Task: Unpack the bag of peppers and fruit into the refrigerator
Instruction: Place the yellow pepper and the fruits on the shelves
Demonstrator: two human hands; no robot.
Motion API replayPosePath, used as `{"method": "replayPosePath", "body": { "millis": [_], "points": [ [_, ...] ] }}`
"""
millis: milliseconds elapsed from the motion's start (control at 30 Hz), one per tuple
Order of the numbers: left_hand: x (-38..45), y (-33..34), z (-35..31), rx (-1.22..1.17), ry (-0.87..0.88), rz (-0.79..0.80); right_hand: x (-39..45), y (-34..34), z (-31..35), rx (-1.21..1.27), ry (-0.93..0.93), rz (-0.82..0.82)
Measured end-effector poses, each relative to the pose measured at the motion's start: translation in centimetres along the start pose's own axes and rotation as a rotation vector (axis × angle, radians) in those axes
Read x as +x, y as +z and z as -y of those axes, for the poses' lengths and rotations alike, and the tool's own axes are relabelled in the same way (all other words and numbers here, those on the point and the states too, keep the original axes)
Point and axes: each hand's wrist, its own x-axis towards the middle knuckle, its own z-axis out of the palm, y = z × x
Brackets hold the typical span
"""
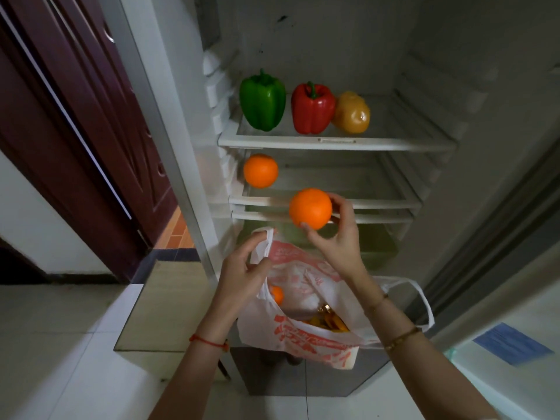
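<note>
the right hand grips an orange with fingers and thumb curled round it, held in front of the lower shelf edges, at about 12 o'clock from the bag. the left hand pinches one handle of the white and red plastic bag, at about 10 o'clock from the bag's open mouth; the bag hangs just before the open refrigerator. inside the bag another orange shows at 9 o'clock of the opening, with some yellow-orange things beside it that are too hidden to name. on the upper shelf stand a green pepper, a red pepper at its 3 o'clock, and a yellow pepper touching the red one's right side. on the shelf below, a second shelved orange sits at the far left, at 10 o'clock from the held one. a dark red door stands at 9 o'clock of the refrigerator.
</note>
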Motion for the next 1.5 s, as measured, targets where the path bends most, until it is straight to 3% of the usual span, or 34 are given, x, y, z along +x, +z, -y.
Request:
{"method": "replayPosePath", "body": {
  "millis": [400,733,933,1033,1200,1300,1500],
  "points": [
    [0.7,-0.4,0.2,0.005,-0.013,-0.006,8.9,4.1,-0.1,-0.087,0.144,-0.055],
    [0.5,-0.3,-0.2,-0.001,-0.023,-0.004,9.3,4.2,-0.8,-0.068,0.208,-0.066],
    [0.0,-0.5,-0.1,-0.038,-0.028,-0.001,5.2,1.4,0.2,-0.042,0.014,-0.211],
    [-0.2,-0.7,0.7,-0.014,-0.042,-0.006,1.5,0.3,-0.1,-0.088,-0.11,0.061],
    [-0.7,-0.9,1.2,-0.008,-0.054,-0.022,-4.0,2.2,-3.8,-0.312,-0.038,0.636],
    [-1.1,-1.0,1.3,-0.005,-0.061,-0.024,-5.8,4.5,-5.8,-0.407,0.034,0.805],
    [-2.0,-1.1,0.8,-0.025,-0.046,-0.031,-6.3,8.8,-7.7,-0.631,0.049,0.941]
  ]
}}
